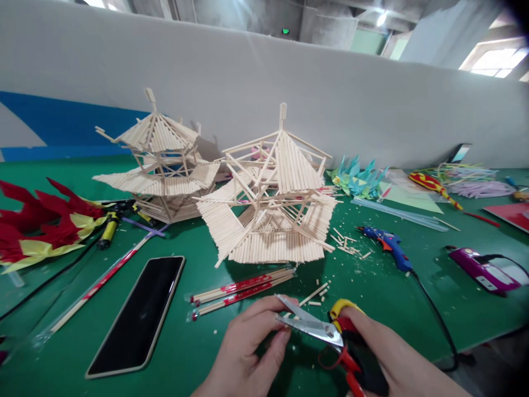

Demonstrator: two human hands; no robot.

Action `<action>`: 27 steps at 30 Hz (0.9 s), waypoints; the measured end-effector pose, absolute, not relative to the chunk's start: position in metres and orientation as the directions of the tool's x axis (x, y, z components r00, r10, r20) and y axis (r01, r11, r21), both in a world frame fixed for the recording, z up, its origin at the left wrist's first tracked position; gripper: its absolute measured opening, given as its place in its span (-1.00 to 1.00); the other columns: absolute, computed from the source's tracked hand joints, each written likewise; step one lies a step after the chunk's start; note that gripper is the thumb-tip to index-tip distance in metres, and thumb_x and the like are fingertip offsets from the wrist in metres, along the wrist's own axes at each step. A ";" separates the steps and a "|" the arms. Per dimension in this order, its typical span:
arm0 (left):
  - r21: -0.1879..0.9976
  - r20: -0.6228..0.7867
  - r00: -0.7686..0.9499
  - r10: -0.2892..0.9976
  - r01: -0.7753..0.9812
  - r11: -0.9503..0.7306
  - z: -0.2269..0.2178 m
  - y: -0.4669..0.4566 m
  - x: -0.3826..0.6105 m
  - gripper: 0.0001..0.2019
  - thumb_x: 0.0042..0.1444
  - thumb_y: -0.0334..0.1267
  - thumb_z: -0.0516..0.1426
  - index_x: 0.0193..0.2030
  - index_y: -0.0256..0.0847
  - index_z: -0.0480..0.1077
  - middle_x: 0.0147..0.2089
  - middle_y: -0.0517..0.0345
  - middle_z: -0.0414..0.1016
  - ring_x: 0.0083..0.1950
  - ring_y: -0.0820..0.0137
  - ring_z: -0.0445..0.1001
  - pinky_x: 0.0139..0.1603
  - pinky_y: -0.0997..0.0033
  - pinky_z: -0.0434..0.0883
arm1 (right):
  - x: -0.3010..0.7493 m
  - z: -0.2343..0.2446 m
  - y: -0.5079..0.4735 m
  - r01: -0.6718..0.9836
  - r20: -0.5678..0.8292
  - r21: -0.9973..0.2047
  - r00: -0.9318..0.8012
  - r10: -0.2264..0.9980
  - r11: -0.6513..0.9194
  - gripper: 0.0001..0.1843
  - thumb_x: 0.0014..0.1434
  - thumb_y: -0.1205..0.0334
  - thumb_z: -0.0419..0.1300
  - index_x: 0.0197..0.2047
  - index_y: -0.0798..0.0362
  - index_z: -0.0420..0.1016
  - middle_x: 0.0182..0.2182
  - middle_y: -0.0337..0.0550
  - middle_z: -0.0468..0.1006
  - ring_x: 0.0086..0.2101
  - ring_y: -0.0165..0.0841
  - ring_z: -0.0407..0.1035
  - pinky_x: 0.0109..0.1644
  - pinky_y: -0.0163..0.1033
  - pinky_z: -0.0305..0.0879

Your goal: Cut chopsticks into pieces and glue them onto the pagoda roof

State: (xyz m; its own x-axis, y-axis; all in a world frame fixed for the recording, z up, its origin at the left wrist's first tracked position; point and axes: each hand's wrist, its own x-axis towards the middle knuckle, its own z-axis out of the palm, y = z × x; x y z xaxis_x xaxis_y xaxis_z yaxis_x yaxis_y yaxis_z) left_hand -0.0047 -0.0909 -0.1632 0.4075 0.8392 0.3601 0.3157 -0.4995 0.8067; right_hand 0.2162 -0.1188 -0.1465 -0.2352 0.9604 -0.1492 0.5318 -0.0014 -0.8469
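My right hand [384,344] is closed round the red, yellow and black handles of a pair of scissors [314,326], blades pointing left. My left hand [248,344] pinches at the blade tips; whatever it holds there is too small to make out. Just beyond lie short cut wooden sticks [316,295] and wrapped chopsticks [243,289] on the green table [185,342]. A wooden stick pavilion model [275,204] stands behind them, and a second, taller one [159,165] sits to its left.
A dark phone [138,317] lies at left front. A blue glue gun [390,245] with a black cord is at right, a purple device [483,270] beyond it. Red and yellow paper [41,226] lies far left, teal paper shapes [357,179] at the back. A grey wall runs behind.
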 end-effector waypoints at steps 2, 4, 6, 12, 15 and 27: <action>0.811 0.356 0.413 0.838 0.310 -0.497 -0.162 -0.091 -0.005 -0.74 0.01 -0.52 0.01 -0.24 -0.14 0.42 -0.13 0.15 0.49 -0.13 0.46 0.47 -0.13 0.56 0.39 | 0.216 -0.147 -0.118 0.558 -0.179 -0.830 -0.256 0.950 -0.006 -0.68 -0.24 0.29 0.27 -0.31 -0.10 0.43 -0.49 -0.29 0.50 -0.52 -0.39 0.32 -0.46 -0.32 0.31; 0.817 0.351 0.415 0.839 0.303 -0.491 -0.161 -0.092 -0.005 -0.74 0.01 -0.53 0.02 -0.24 -0.16 0.43 -0.14 0.14 0.50 -0.14 0.47 0.47 -0.12 0.58 0.38 | 0.215 -0.147 -0.118 0.583 -0.203 -0.812 -0.269 0.941 -0.009 -0.74 -0.19 0.26 0.24 -0.32 -0.09 0.41 -0.50 -0.29 0.48 -0.53 -0.40 0.29 -0.47 -0.34 0.28; 0.823 0.353 0.417 0.838 0.287 -0.490 -0.160 -0.092 -0.005 -0.73 0.02 -0.53 0.02 -0.23 -0.17 0.43 -0.15 0.14 0.50 -0.13 0.47 0.46 -0.11 0.59 0.37 | 0.213 -0.148 -0.117 0.607 -0.226 -0.794 -0.279 0.933 -0.010 -0.77 -0.17 0.26 0.21 -0.33 -0.07 0.38 -0.49 -0.28 0.48 -0.51 -0.40 0.29 -0.45 -0.34 0.27; 0.890 0.316 0.396 0.862 0.193 -0.414 -0.167 -0.095 -0.002 -0.81 0.03 -0.50 0.04 -0.30 -0.20 0.42 -0.17 0.09 0.48 -0.13 0.41 0.45 -0.11 0.52 0.37 | 0.208 -0.155 -0.119 0.709 -0.303 -0.705 -0.279 0.911 -0.017 -0.87 -0.07 0.20 0.14 -0.43 -0.01 0.25 -0.53 -0.26 0.45 -0.55 -0.43 0.26 -0.50 -0.36 0.20; 0.967 0.190 0.364 0.912 0.093 -0.239 -0.172 -0.097 -0.001 -0.87 0.06 -0.42 0.05 -0.36 -0.20 0.43 -0.19 0.07 0.43 -0.16 0.38 0.43 -0.15 0.45 0.36 | 0.220 -0.162 -0.120 0.782 -0.303 -0.623 -0.203 0.931 -0.032 -0.86 -0.02 0.13 0.11 -0.44 -0.02 0.22 -0.51 -0.25 0.45 -0.50 -0.39 0.31 -0.46 -0.34 0.22; 0.969 -0.193 0.228 0.954 -0.110 0.222 -0.182 -0.106 -0.006 -0.74 -0.06 -0.08 0.18 -0.56 -0.25 0.39 -0.56 0.29 0.19 -0.53 0.56 0.11 -0.54 0.62 0.12 | 0.300 -0.216 -0.101 0.982 -0.023 -0.189 0.004 1.000 -0.009 -0.50 -0.04 0.01 0.08 -0.05 0.09 0.30 -0.12 0.00 0.43 -0.12 -0.14 0.33 -0.06 -0.11 0.24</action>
